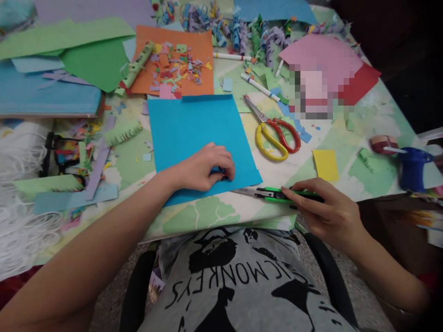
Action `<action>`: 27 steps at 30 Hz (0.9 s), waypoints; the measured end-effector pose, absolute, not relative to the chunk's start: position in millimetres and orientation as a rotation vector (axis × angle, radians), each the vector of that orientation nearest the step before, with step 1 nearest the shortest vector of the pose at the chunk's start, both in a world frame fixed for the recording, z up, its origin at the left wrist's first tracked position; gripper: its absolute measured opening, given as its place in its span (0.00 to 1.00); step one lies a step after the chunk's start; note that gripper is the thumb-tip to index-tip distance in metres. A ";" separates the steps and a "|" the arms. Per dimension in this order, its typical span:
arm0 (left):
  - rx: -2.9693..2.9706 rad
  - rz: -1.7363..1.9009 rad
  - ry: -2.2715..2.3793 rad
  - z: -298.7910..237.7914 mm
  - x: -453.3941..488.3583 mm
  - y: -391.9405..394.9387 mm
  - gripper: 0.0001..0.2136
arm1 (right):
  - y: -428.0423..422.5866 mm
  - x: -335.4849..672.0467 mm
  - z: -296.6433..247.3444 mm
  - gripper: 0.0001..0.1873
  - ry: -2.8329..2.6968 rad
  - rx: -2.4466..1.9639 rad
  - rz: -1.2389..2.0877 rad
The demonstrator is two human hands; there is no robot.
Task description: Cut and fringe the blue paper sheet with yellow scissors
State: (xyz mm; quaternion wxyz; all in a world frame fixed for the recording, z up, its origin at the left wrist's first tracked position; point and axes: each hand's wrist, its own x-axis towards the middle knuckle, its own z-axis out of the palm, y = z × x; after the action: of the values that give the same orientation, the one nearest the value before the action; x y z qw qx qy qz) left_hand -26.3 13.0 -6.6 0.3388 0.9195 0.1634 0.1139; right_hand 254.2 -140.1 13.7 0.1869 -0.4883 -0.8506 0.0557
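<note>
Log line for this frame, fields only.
left hand: resting on blue paper sheet | right hand: gripping green utility knife, blade out | nearby: scissors

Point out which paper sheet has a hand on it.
The bright blue sheet in the middle, under the left hand. The orange sheet behind bears only scraps. The right hand grips a green knife.

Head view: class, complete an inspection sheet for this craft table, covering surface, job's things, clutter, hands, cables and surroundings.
Surface: patterned green-and-white tablecloth, mostly covered.
Job's things: blue sheet near the front edge; utility knife, blade out, by its lower right edge.
Clutter: scissors, markers, orange sheet bearing scraps, paper curls, yellow slip.
Hands: left hand presses on the blue sheet, fingers curled; right hand grips the utility knife.
Cables: nothing seen.
Surroundings: blue cup at right; dark beyond.
</note>
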 end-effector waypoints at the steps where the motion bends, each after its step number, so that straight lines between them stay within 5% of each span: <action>1: 2.394 0.295 0.424 -6.5 -26.2 13.0 0.11 | -140.5 254.4 14.2 0.21 -2.395 -1.376 0.158; 27: 2.366 0.325 0.429 -7.1 -26.3 13.2 0.10 | -139.0 246.5 12.9 0.21 -2.403 -1.350 0.193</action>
State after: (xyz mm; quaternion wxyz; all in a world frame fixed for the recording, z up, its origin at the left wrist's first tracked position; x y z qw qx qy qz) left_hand -26.3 13.2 -7.1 0.3499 0.9135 0.1655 0.1253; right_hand 246.5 -139.0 12.9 0.1883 -0.4799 -0.8542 0.0684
